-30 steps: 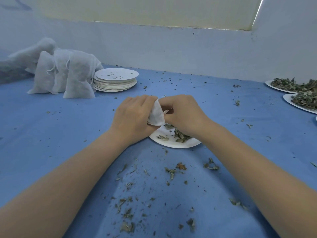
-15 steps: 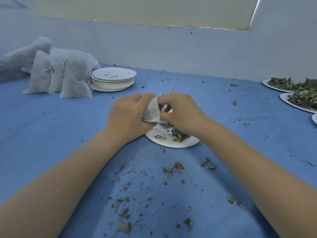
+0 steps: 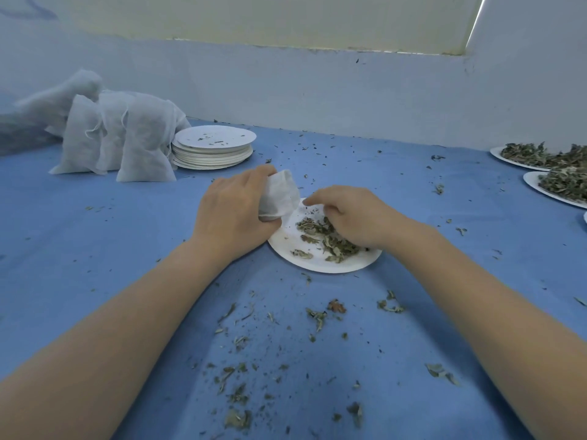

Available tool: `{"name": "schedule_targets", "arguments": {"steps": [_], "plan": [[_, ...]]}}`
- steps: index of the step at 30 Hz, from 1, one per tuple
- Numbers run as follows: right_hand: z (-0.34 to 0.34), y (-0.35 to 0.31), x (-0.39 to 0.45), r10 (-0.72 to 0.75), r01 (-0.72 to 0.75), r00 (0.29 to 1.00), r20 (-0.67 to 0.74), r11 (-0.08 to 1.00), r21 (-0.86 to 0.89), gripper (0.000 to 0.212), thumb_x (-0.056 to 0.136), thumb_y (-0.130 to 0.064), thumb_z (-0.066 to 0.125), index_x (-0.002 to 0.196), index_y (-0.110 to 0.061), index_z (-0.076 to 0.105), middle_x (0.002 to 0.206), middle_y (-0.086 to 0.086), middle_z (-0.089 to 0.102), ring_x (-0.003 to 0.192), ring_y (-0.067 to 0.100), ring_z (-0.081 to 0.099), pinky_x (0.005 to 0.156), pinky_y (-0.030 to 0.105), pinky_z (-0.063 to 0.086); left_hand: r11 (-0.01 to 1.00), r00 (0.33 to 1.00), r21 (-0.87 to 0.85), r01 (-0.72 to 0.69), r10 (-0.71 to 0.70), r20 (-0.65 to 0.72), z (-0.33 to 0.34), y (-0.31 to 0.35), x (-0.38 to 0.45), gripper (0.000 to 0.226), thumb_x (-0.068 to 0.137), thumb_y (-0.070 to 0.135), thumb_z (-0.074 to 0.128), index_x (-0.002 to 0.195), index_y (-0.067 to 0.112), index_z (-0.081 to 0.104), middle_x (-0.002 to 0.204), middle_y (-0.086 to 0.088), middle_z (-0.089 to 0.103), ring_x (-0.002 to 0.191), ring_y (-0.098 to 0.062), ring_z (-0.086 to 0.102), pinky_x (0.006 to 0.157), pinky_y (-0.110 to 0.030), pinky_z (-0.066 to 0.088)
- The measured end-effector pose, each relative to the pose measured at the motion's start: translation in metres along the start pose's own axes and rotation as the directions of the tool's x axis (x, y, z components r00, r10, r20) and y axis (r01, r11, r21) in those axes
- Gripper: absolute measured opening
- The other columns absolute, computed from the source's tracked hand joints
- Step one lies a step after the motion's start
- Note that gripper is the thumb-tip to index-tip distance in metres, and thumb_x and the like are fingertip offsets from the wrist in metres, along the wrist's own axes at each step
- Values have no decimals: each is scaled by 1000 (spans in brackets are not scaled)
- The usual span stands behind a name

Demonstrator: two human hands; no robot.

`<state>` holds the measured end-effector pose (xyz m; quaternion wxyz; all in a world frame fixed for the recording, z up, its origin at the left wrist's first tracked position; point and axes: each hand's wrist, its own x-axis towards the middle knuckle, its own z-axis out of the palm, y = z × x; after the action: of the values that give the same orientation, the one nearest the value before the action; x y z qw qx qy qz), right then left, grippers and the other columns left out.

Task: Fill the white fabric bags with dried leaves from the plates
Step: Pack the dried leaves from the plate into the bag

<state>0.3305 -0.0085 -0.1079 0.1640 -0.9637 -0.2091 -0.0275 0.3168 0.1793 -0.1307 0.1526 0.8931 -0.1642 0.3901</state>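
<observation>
My left hand (image 3: 233, 214) grips a small white fabric bag (image 3: 279, 195) just above the left rim of a white paper plate (image 3: 320, 265) in the middle of the blue table. A loose heap of dried green leaves (image 3: 330, 239) lies on that plate. My right hand (image 3: 352, 217) is down on the plate's right half with its fingers curled over the leaves. What lies under its fingers is hidden.
Several filled white bags (image 3: 127, 144) stand at the back left beside a stack of used paper plates (image 3: 212, 150). Two plates heaped with leaves (image 3: 559, 182) sit at the right edge. Leaf crumbs (image 3: 320, 315) litter the blue cloth near me. A pale wall closes the back.
My right hand has let go of the bag's mouth and dropped onto the leaves on the plate. My left hand keeps the bag, now a little higher and to the left.
</observation>
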Motion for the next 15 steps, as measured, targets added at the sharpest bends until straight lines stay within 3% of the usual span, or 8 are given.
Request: {"name": "schedule_targets", "arguments": {"steps": [3, 6, 7, 9, 11, 15], "plan": [[4, -3, 0, -41, 53, 992, 118, 994, -93, 37, 101, -17, 34, 132, -26, 52, 137, -6, 49, 126, 13, 41, 89, 15, 27, 999, 1000, 21, -25, 25, 1, -1, 1, -1, 52, 53, 11, 82, 100, 4, 63, 79, -11, 66, 65, -33, 60, 65, -30, 32], [-5, -7, -1, 24, -26, 998, 66, 999, 41, 32, 100, -26, 38, 124, -32, 59, 114, -9, 62, 93, 3, 53, 65, 4, 32, 999, 1000, 14, -31, 31, 3, -1, 0, 0, 52, 53, 10, 82, 100, 2, 63, 78, -12, 65, 65, -33, 60, 65, -30, 32], [-9, -7, -2, 43, -46, 999, 28, 993, 107, 32, 99, -27, 39, 122, -33, 60, 109, -10, 63, 87, 1, 52, 63, 5, 33, 999, 1000, 13, -30, 30, 4, -1, -1, 0, 51, 53, 10, 82, 100, 2, 63, 79, -12, 65, 66, -33, 60, 65, -30, 32], [-13, -7, -2, 63, -60, 998, -20, 989, 137, 32, 99, -26, 37, 120, -29, 62, 112, -7, 63, 98, 8, 55, 74, 16, 37, 1000, 1000, 15, -28, 27, 15, -1, -1, -1, 51, 55, 12, 82, 101, 2, 63, 81, -13, 66, 68, -33, 60, 66, -30, 32], [-14, -8, -3, 71, -71, 997, 1, 997, 15, 33, 99, -33, 37, 115, -20, 63, 112, 0, 63, 106, 19, 55, 80, 29, 42, 999, 999, 21, -29, 28, 34, 0, -1, -1, 50, 57, 13, 81, 103, 3, 63, 83, -13, 66, 69, -34, 60, 67, -30, 31], [-4, -14, -5, 161, -147, 979, 123, 982, -120, 49, 84, -68, 41, 116, -34, 58, 104, -4, 39, 96, 17, 46, 78, 31, 37, 1000, 998, 17, -7, 6, 67, 0, -1, -1, 48, 63, 15, 77, 108, 6, 61, 90, -11, 66, 77, -34, 58, 68, -29, 28]]}}
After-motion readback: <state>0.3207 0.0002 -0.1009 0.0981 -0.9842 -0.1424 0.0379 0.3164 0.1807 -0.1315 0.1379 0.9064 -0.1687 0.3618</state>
